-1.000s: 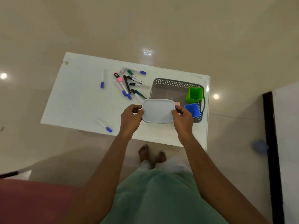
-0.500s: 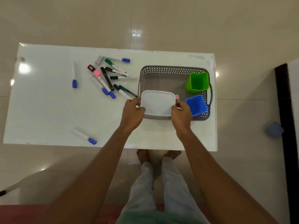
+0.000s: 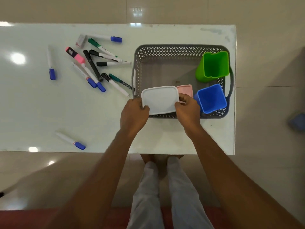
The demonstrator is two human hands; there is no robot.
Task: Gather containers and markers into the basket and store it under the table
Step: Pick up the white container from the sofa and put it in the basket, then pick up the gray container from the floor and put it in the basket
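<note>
A grey perforated basket point(image 3: 181, 48) stands on the right half of the white table point(image 3: 33, 104). Inside it are a green cup point(image 3: 213, 66), a blue cup point(image 3: 211, 98) and a pink lidded box point(image 3: 185, 90). I hold a white lidded container point(image 3: 159, 100) over the basket's near left corner. My left hand point(image 3: 134, 113) grips its left end and my right hand point(image 3: 188, 109) grips its right end. Several markers point(image 3: 97, 63) lie in a loose heap left of the basket. One blue-capped marker point(image 3: 51, 63) lies farther left and another point(image 3: 71, 140) near the front edge.
The table's right edge point(image 3: 234, 90) runs close beside the basket. Glossy beige floor tiles surround the table. My legs and feet point(image 3: 161, 162) stand at the table's front edge. A blurred blue object point(image 3: 297, 120) lies on the floor at far right.
The view has closed in on the table. Both hands have carried the white container forward, from in front of the basket to over its near left corner.
</note>
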